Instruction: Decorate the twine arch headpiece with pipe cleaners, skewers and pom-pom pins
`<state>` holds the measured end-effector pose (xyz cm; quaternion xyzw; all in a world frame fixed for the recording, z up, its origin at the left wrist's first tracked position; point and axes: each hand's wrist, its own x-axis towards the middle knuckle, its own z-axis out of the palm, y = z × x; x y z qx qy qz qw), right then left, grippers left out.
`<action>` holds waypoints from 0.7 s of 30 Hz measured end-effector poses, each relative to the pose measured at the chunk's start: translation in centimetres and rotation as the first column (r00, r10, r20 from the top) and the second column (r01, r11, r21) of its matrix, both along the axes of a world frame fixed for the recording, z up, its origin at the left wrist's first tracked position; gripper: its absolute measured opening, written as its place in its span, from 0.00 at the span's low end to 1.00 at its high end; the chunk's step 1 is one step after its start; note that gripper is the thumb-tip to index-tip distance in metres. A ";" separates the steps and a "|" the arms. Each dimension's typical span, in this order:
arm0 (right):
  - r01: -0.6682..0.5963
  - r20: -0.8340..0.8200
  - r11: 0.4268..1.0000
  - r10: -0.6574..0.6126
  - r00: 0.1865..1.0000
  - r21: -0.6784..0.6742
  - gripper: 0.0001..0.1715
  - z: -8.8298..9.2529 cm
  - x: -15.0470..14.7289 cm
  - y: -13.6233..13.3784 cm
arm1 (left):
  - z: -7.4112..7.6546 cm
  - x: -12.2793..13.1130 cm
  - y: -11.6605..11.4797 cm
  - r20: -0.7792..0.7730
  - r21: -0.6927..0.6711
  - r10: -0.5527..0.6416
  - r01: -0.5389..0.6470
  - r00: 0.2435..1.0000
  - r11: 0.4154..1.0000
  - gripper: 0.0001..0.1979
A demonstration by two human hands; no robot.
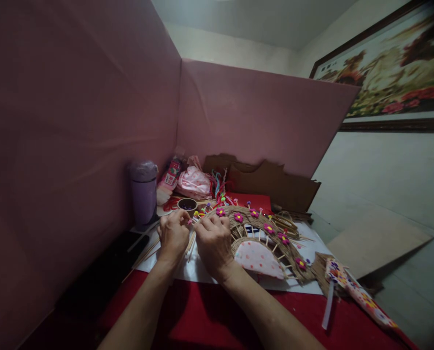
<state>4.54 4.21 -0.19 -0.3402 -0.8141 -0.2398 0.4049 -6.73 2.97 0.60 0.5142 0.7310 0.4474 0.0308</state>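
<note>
My left hand (173, 235) and my right hand (214, 243) meet at the left end of a brown woven arch (264, 228) set with pink flowers. Both hands have fingers pinched together around small pieces and thin sticks at that end; what exactly each pinches is too small to tell. The arch lies on white paper (198, 270) over a red table (202, 316). A pink dotted half-round piece (258, 258) sits inside the arch.
A purple cup (143, 192) stands at the left by the pink partition (74, 146). A small dark bowl (187, 204), pink cloth (194, 183), coloured cords and brown cardboard (271, 184) lie behind. A patterned folded fan (355, 290) lies at the right.
</note>
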 end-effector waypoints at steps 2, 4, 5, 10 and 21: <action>-0.003 -0.001 1.000 0.003 1.000 -0.004 0.09 0.0 0.0 -0.1 | 0.0 0.0 0.0 -0.011 -0.006 0.000 0.000 1.000 1.000 0.07; -0.002 0.004 1.000 0.002 1.000 -0.015 0.09 0.1 0.0 -0.1 | 0.1 0.0 0.0 -0.017 -0.010 0.001 -0.001 1.000 1.000 0.08; 0.001 0.006 1.000 0.000 1.000 -0.020 0.09 0.1 0.0 -0.1 | 0.1 0.0 0.0 -0.016 -0.010 0.000 0.000 1.000 1.000 0.08; 0.005 0.014 1.000 -0.005 1.000 -0.028 0.08 0.0 0.0 0.0 | 0.1 0.1 -0.2 -0.029 0.006 -0.001 0.001 1.000 1.000 0.09; 0.000 0.011 1.000 0.001 1.000 -0.019 0.07 -0.1 0.0 0.0 | 0.1 0.2 -0.1 -0.044 0.013 -0.003 0.004 0.999 1.000 0.09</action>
